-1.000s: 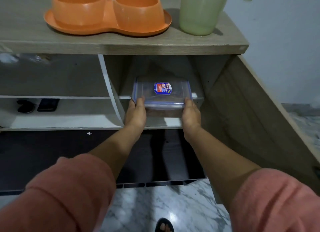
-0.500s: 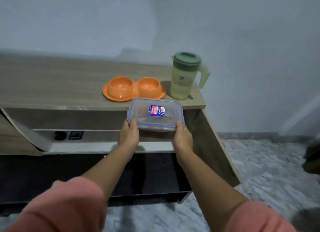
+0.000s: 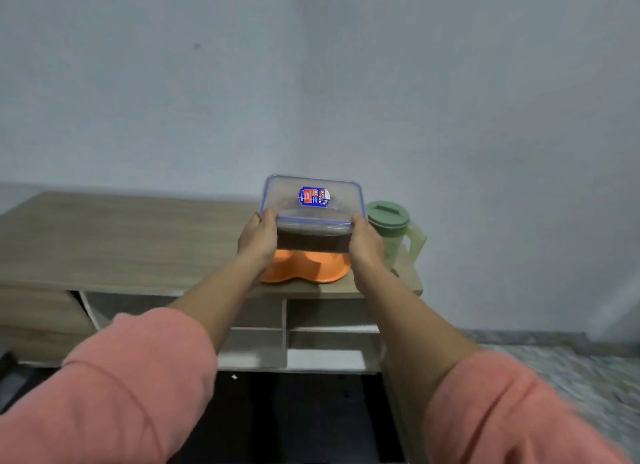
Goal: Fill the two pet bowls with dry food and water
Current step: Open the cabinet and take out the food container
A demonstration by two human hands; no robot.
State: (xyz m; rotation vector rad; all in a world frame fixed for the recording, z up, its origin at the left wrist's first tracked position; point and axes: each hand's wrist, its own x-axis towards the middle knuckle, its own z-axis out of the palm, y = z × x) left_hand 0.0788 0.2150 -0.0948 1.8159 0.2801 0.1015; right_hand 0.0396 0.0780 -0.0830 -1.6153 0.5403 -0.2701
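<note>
A clear plastic food container [image 3: 313,209] with a blue-rimmed lid and a blue label holds dark dry food. I hold it in the air above the cabinet top, my left hand [image 3: 259,238] gripping its left end and my right hand [image 3: 365,245] gripping its right end. Right below it sits the orange double pet bowl [image 3: 308,271], mostly hidden by the container and my hands. A pale green pitcher [image 3: 393,231] with a darker green lid stands just right of the bowls.
The wooden cabinet top [image 3: 121,245] stretches left of the bowls. Open shelves [image 3: 329,328] lie under it, with a dark compartment [image 3: 294,415] lower down. A grey wall rises behind, and marble floor [image 3: 568,370] shows at the right.
Both hands pulled the container out of the shelf and raised it above the cabinet top, over the orange bowls. My view rose with it.
</note>
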